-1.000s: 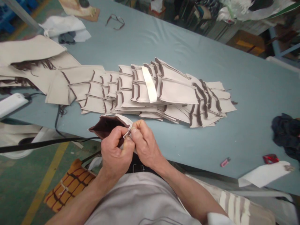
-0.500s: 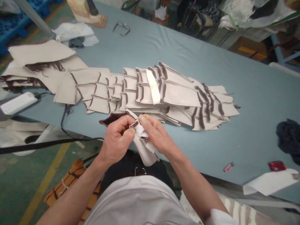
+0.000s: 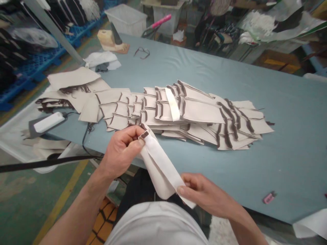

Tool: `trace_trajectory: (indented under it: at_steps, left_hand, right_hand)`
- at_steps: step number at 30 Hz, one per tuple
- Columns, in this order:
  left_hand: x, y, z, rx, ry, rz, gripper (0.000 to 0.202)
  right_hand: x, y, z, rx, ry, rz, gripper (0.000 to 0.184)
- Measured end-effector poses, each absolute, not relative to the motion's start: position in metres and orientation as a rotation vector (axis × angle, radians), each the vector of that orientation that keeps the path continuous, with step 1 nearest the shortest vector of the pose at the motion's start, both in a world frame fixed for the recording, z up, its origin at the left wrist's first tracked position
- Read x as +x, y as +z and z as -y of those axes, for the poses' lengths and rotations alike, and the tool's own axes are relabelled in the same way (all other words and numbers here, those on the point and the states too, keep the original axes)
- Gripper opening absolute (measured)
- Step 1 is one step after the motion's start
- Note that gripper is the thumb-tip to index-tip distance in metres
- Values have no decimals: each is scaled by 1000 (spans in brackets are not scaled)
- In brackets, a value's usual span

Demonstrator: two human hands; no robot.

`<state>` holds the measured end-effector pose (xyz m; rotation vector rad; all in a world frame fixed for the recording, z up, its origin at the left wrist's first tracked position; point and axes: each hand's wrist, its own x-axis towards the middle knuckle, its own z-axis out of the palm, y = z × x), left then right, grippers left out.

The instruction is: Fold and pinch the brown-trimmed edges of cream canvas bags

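My left hand (image 3: pixel 122 150) pinches the top end of a folded cream fabric strip (image 3: pixel 160 166), close to its dark brown binding (image 3: pixel 143 134). My right hand (image 3: pixel 204 194) holds the strip's lower end between thumb and fingers, over my lap. The strip hangs between my hands, just in front of the table edge. Beyond them lies a long overlapping spread of cream fabric pieces (image 3: pixel 201 112) with dark brown edging. A loose white strip (image 3: pixel 172 103) rests across that spread.
The blue-grey table (image 3: pixel 286 92) holds a white corded device (image 3: pixel 48 122), dark-framed glasses (image 3: pixel 141 52) and a pink lighter (image 3: pixel 268 197). A black strap (image 3: pixel 48 162) crosses at left, in front of the table edge. Blue pallets (image 3: pixel 38 64) stand beyond the table at left.
The fabric has been turned and drawn out into a long strip, its brown side no longer showing. My right hand has moved down and right, away from my left. The view has shifted.
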<state>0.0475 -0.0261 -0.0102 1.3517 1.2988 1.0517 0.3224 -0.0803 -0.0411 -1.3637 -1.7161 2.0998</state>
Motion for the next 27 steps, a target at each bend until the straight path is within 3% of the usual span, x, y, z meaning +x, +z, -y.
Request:
trace_trajectory:
  at_steps: [4, 6, 10, 12, 16, 21, 25, 27]
  left_hand:
    - [49, 11, 24, 1475, 951, -1281, 12]
    - [53, 23, 24, 1539, 895, -1241, 13]
    - [62, 39, 27, 1619, 792, -1138, 16]
    - [63, 42, 30, 1628, 781, -1114, 17]
    - [58, 38, 40, 1596, 836, -1143, 16]
    - [49, 29, 51, 1505, 868, -1225, 11]
    - [47, 28, 55, 1391, 881, -1222, 2]
    - [47, 28, 55, 1374, 890, -1198, 4]
  right_hand:
    - [349, -39, 78, -1672, 1468, 1935, 19]
    - [347, -28, 69, -1579, 1164, 1833, 25]
    - [310, 5, 39, -988, 908, 1720, 50]
    - [286, 19, 23, -805, 919, 1750, 55]
    - [255, 26, -1, -573, 1080, 1948, 48]
    - [249, 18, -12, -713, 1111, 2249, 40]
    - [252, 20, -15, -669, 1288, 2350, 50]
    - [253, 21, -15, -615, 1417, 2287, 40]
